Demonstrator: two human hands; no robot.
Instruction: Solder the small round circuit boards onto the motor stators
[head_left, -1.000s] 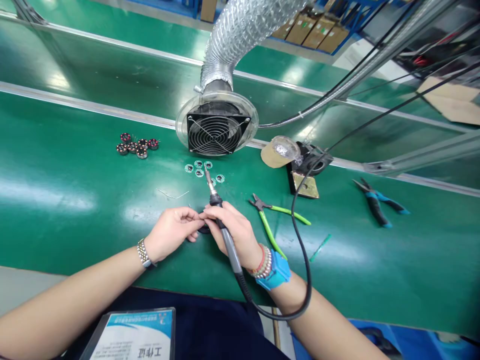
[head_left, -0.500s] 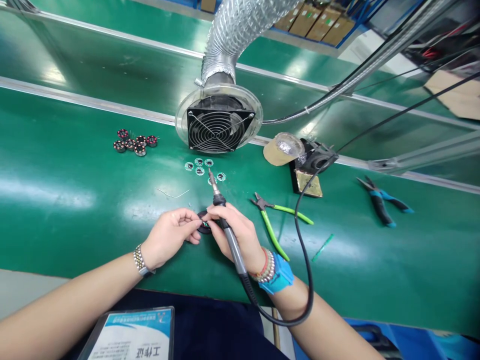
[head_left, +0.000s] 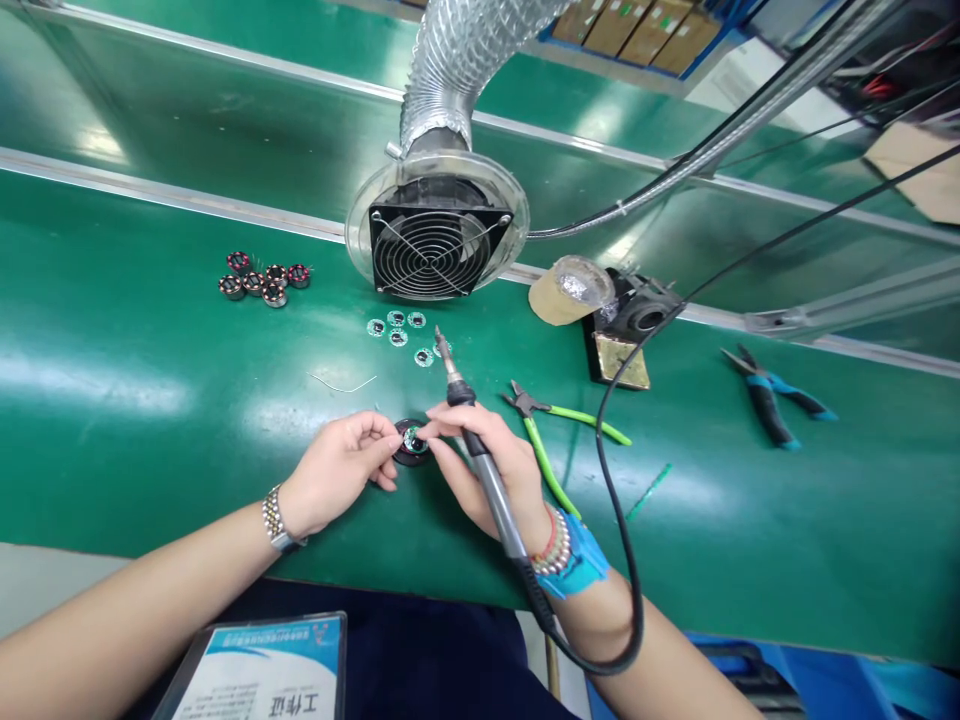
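A small round circuit board [head_left: 413, 438] sits on a dark round base [head_left: 409, 459] on the green bench. My left hand [head_left: 351, 452] is closed, thumb and forefinger pinching at the left edge of the board. From the other side, my right hand [head_left: 487, 462] grips a soldering iron [head_left: 491, 490], its tip pointing up and away from the board. The right fingertips are close to the board's right edge; whether they touch it I cannot tell. Several more round circuit boards [head_left: 398, 338] lie beyond my hands, and a thin bent wire [head_left: 343, 386] rests to the left.
Wound coils [head_left: 255, 284] are grouped at the back left. A fume extractor fan [head_left: 439, 255] hangs over the bench. Right of it stand a tape-wrapped roll [head_left: 553, 297] and an iron stand [head_left: 637, 310]. Green-handled cutters [head_left: 544, 440] and blue-handled pliers [head_left: 765, 395] lie on the right.
My right hand has drawn back to the right with the soldering iron, showing more of the board. My left hand has stayed nearly in place.
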